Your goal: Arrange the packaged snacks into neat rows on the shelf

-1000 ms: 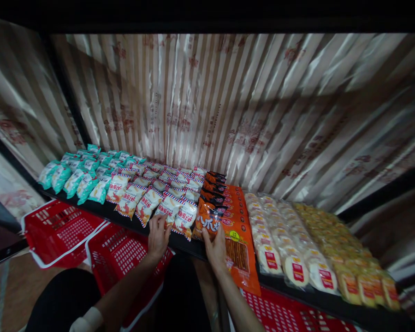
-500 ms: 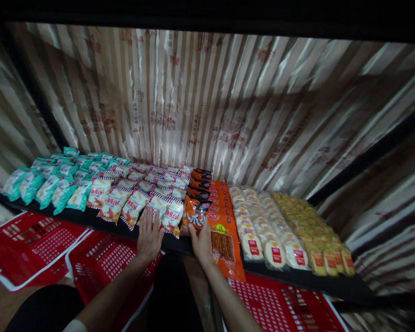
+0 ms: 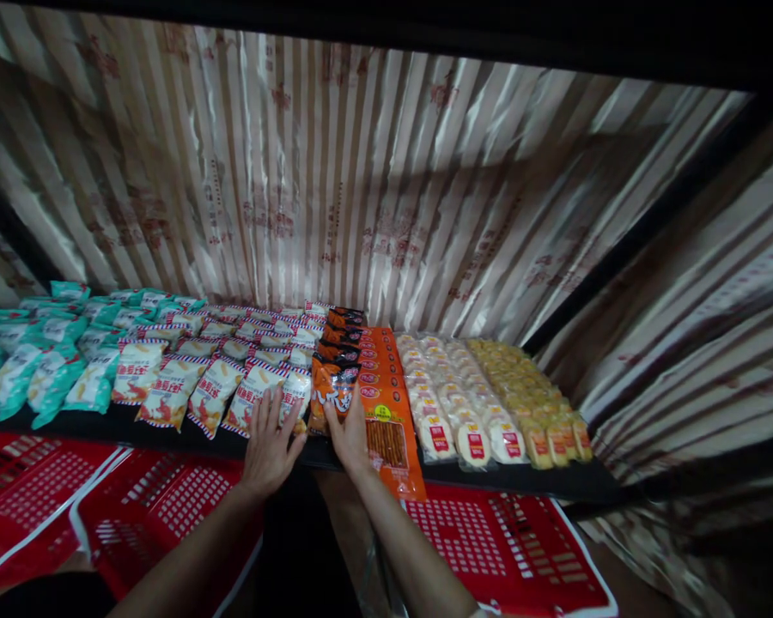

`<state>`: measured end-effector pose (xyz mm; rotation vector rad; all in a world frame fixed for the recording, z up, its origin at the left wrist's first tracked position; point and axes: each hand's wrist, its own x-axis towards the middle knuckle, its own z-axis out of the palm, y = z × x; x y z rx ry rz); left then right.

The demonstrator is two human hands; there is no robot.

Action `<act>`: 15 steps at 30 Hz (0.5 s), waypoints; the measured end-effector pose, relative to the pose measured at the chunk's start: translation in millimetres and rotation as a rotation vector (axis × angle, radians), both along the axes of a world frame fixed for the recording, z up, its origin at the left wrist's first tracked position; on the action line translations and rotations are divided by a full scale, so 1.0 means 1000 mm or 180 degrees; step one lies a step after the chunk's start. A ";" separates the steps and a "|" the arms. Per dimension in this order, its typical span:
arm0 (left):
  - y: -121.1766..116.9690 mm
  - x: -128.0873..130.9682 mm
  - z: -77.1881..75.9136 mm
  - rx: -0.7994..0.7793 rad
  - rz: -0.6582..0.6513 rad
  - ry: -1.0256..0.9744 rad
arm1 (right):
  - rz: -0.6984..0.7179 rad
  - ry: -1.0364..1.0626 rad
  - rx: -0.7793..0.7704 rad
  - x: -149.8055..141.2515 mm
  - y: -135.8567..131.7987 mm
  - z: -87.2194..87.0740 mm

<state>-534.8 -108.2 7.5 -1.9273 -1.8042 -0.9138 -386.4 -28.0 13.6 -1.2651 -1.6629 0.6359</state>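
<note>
My left hand (image 3: 271, 451) lies with fingers spread against the front of the white snack bags (image 3: 171, 386), which have striped tops and red print. My right hand (image 3: 349, 436) grips the lower right of a black-and-orange snack bag (image 3: 330, 386), its thumb on the front and its fingers along the right side. More bags of that kind stand in a row behind it. Just right of this hand is an orange pouch (image 3: 396, 442) with a clear window showing brown sticks. Part of the right hand's fingers is hidden between the bag and the pouch.
Teal snack bags (image 3: 55, 378) fill the left of the black shelf (image 3: 521, 481). To the right are rows of round white wrapped crackers (image 3: 473, 442) and yellow packets (image 3: 541, 429). Red baskets (image 3: 167, 498) stand below. A striped curtain (image 3: 302, 172) hangs behind.
The view has turned to the right, so the shelf goods appear farther left. My left hand's fingers have spread wider on the white bags. My right hand stays at the black-and-orange bag.
</note>
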 end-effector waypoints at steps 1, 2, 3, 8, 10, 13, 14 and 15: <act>0.002 0.005 0.001 -0.0034 -0.0099 0.0101 | -0.0011 0.0007 -0.0010 -0.001 0.000 -0.001; 0.004 0.010 0.002 -0.0057 -0.0181 0.0211 | -0.0015 0.0020 -0.0019 -0.001 0.000 -0.002; 0.006 0.015 0.002 -0.0059 -0.0238 0.0313 | -0.0019 0.0039 -0.0029 -0.002 0.000 -0.002; 0.014 0.035 0.001 0.0012 -0.0185 0.0429 | 0.0236 0.0056 -0.0095 0.006 0.001 0.001; 0.015 0.040 0.002 0.0048 -0.0148 0.0382 | 0.0404 -0.0018 -0.0166 0.016 0.003 0.004; 0.015 0.047 0.004 0.0098 -0.0116 0.0371 | 0.0393 -0.0331 -0.0184 0.040 0.013 0.010; 0.014 0.051 0.005 0.0121 -0.0125 0.0383 | 0.0326 -0.0535 -0.0122 0.049 0.019 0.011; 0.012 0.056 0.006 0.0146 -0.0164 0.0405 | 0.0262 -0.0797 -0.0036 0.058 0.025 0.012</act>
